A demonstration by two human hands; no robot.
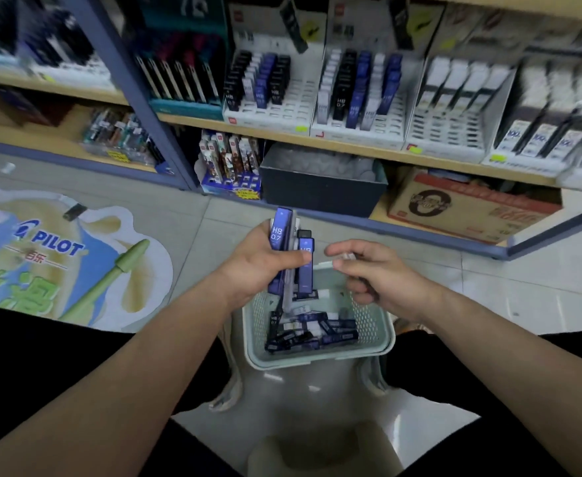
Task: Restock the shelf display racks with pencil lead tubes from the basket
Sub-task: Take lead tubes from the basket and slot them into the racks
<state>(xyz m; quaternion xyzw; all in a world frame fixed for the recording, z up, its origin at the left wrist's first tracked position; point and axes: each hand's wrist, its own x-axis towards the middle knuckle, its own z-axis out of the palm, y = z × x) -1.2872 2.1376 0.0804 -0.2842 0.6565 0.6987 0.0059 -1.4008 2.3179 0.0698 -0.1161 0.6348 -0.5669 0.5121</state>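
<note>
My left hand (pixel 265 266) grips a bundle of pencil lead tubes (pixel 289 256), blue, white and black, upright above the pale green basket (pixel 377 342). More lead tubes (pixel 311 333) lie loose in the bottom of the basket. My right hand (pixel 382 277) hovers just right of the bundle with fingers curled, and something thin and pale shows at its fingertips. White display racks (pixel 279 111) (pixel 361 129) on the shelf above hold rows of black, white and blue tubes, with bare slots in front.
The basket sits on a light plastic stool (pixel 317 401) between my knees. Under the shelf stand a dark bin (pixel 320 191), a cardboard box (pixel 468 211) and a blue pen display (pixel 231 166). A Pilot floor sticker (pixel 55 256) lies to the left.
</note>
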